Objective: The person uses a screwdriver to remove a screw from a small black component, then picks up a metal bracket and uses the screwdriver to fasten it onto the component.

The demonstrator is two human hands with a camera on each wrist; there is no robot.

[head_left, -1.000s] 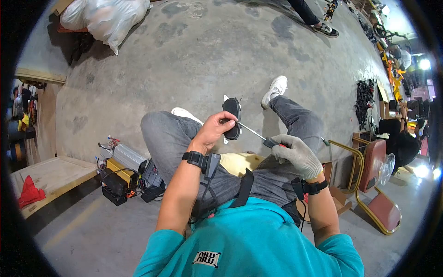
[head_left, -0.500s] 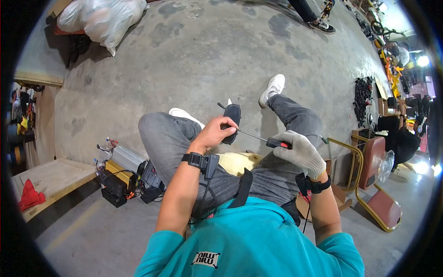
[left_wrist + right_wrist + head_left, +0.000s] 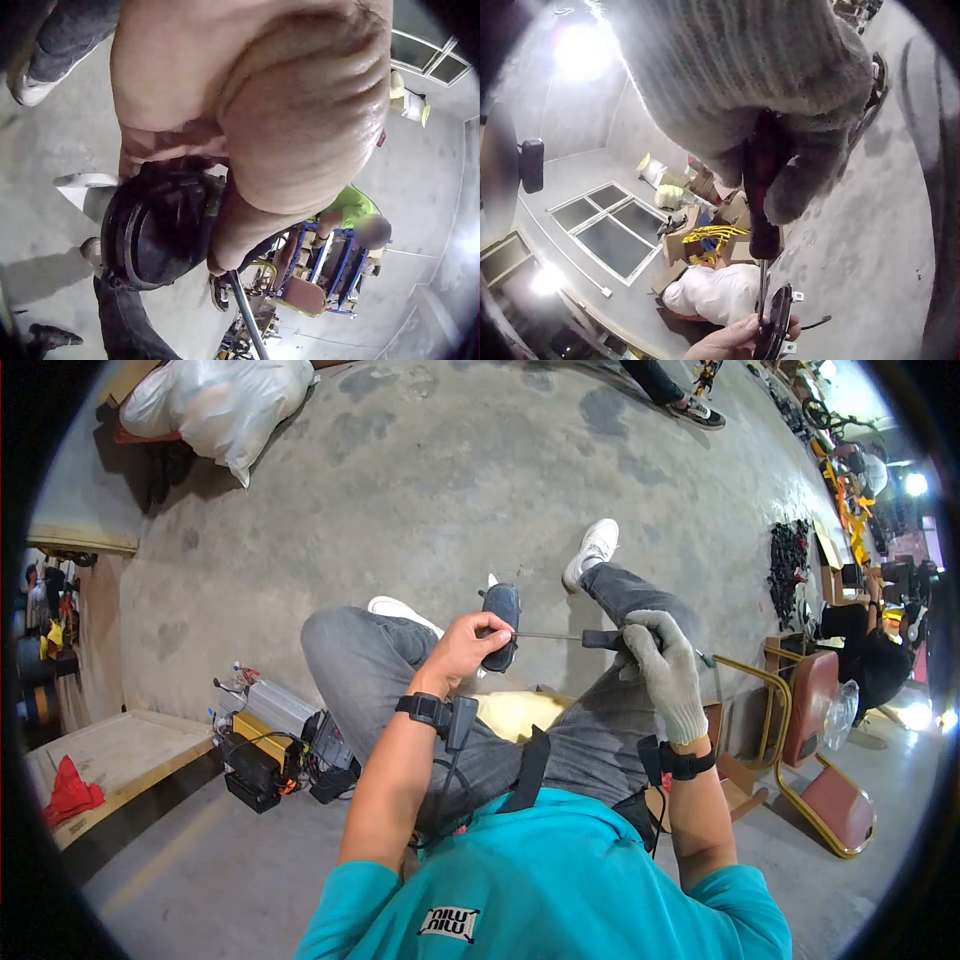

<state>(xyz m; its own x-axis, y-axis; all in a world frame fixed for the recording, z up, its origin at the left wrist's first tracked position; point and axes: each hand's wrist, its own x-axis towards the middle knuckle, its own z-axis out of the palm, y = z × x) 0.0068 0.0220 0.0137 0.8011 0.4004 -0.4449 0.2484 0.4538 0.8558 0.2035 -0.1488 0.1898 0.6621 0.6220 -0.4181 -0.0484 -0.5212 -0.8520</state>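
Note:
Bare and uncovered, my left hand (image 3: 470,647) holds a black oblong housing (image 3: 502,605) between thumb and fingers, above the floor between the knees. Pale tabs stick out of the housing, and a thin cable with a dark end shows on it in the right wrist view. My right hand (image 3: 665,670), in a grey knitted glove, grips the dark red and black handle of a screwdriver (image 3: 765,236). The metal shaft (image 3: 247,315) runs across to the housing's side, its tip hidden at my left thumb.
A yellowish padded seat (image 3: 515,712) lies between the thighs. To the left, metal boxes with wires (image 3: 275,705) stand by a low wooden platform (image 3: 130,765) bearing a red cloth. A gold-framed chair (image 3: 808,710) is at the right. White bags (image 3: 240,405) and another person's leg are farther off.
The screwdriver has swung from slanting to nearly level in the head view. My gloved hand has turned and shifted slightly right and forward; the housing has tilted in my left hand.

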